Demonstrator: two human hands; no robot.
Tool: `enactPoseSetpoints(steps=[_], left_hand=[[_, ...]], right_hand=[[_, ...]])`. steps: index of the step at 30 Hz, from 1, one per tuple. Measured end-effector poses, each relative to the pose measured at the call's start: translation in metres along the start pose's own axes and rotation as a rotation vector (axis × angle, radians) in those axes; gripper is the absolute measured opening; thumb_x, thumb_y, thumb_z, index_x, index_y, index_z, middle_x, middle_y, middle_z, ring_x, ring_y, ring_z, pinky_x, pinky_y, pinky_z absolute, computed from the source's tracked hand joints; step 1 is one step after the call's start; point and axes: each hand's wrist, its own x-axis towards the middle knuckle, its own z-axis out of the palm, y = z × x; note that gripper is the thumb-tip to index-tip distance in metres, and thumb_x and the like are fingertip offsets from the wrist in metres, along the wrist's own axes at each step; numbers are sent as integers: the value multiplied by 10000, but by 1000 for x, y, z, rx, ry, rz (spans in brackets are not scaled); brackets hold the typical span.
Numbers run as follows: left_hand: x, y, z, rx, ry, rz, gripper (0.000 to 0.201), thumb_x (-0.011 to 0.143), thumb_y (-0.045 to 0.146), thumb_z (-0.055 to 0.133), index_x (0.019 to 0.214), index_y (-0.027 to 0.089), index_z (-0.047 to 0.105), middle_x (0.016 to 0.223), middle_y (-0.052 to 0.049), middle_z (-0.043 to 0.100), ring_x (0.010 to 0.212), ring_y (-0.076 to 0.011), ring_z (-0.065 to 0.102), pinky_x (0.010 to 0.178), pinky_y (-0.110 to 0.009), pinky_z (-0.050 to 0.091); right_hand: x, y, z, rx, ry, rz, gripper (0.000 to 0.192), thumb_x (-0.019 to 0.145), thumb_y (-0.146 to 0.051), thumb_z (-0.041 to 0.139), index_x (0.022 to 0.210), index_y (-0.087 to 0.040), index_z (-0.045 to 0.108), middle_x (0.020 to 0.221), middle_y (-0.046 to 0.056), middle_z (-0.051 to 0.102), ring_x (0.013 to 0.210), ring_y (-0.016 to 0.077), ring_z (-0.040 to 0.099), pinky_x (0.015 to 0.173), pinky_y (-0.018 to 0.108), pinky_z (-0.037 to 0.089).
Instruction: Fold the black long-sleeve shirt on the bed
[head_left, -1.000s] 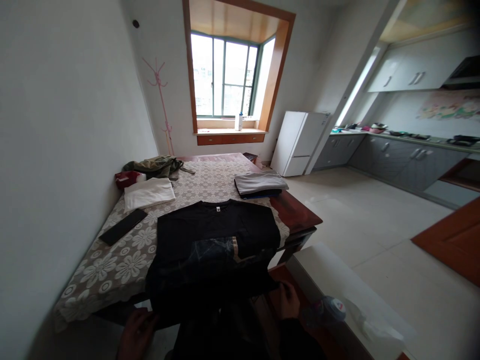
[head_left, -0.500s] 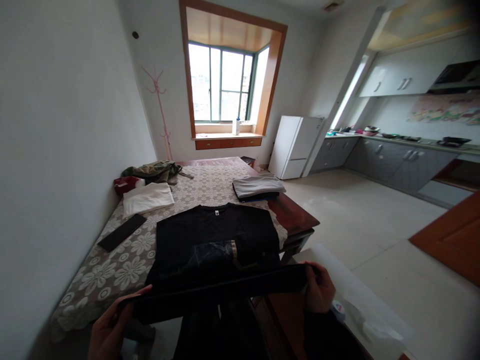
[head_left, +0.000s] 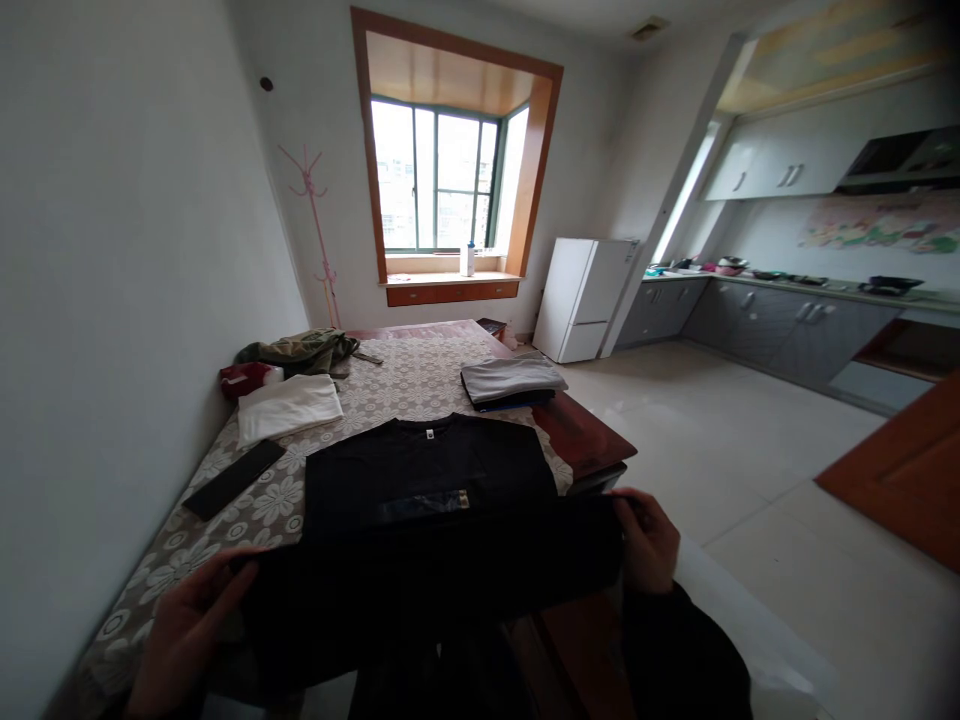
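The black shirt (head_left: 427,465), partly on the bench (head_left: 592,437), is pinched at its edge by the left hand (head_left: 187,618) and right hand (head_left: 652,542).

A black fabric T-shirt (head_left: 442,545) with a round neck fills the lower centre of the frame, front side up, its collar toward the window end. I can see a small white neck label (head_left: 430,434) and a strip of dark marbled chest print (head_left: 424,503); below that, the hem end is raised and stretched sideways.
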Motion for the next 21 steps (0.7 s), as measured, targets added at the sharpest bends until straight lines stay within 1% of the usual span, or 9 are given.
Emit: enactPoseSetpoints(steps=[2,4,5,8,10,12,14,18,21], left_hand=[[40,19,7,-65,-5,12,601,620,744,748,955,244,748,792,-1,752,863,-275,732,726,-305,610],[87,30,19,-93,-49,7,622,620,710,761,1006,222,740,893,-21,775,892,-272,729,725,-303,600],[110,33,27,-90,-67,10,633,618,695,763,1021,207,737,908,-31,778,875,-265,725,708,-303,592],[172,27,56,77,-215,25,623,582,690,750,942,181,749,858,-49,770,795,-256,705,643,-316,562],[201,15,75,181,-267,20,544,526,653,762,807,188,742,752,-41,747,755,-253,695,634,-314,539],[218,3,88,222,-276,13,465,484,597,773,707,193,714,652,-28,705,710,-247,681,631,-314,522],[225,-7,93,228,-273,11,437,504,572,754,714,193,701,623,-13,679,677,-230,664,623,-308,510],[231,-12,84,124,-301,-18,518,645,613,675,948,193,676,756,2,697,641,-179,629,560,-275,493],[240,-9,83,94,-297,-35,550,656,623,674,995,189,652,815,-8,700,653,-177,629,545,-272,498]], right_hand=[[40,-10,25,-85,-52,-77,438,816,-570,742,1036,-191,733,903,68,747,736,212,642,654,325,503],[81,-15,56,-106,-142,-128,434,827,-567,715,1038,-189,739,937,71,747,786,220,648,694,333,506],[100,-13,73,-116,-224,-130,418,832,-554,705,1041,-194,740,945,71,749,818,229,657,721,338,511],[142,3,124,-181,-445,-61,367,815,-522,689,962,-190,746,909,75,758,867,248,675,769,347,519],[157,20,149,-228,-537,-15,296,759,-479,735,833,-193,748,788,55,745,783,236,671,732,335,514],[164,37,163,-257,-585,6,234,699,-429,779,720,-201,728,687,27,713,697,214,643,691,320,500],[168,51,167,-263,-610,7,225,686,-419,777,702,-204,714,677,8,696,686,198,620,691,312,491],[177,68,159,-216,-627,-7,347,770,-524,688,884,-197,715,770,-2,690,735,184,599,710,304,482],[186,79,163,-238,-608,-6,393,815,-542,632,959,-183,700,759,8,680,701,183,589,673,303,470]])
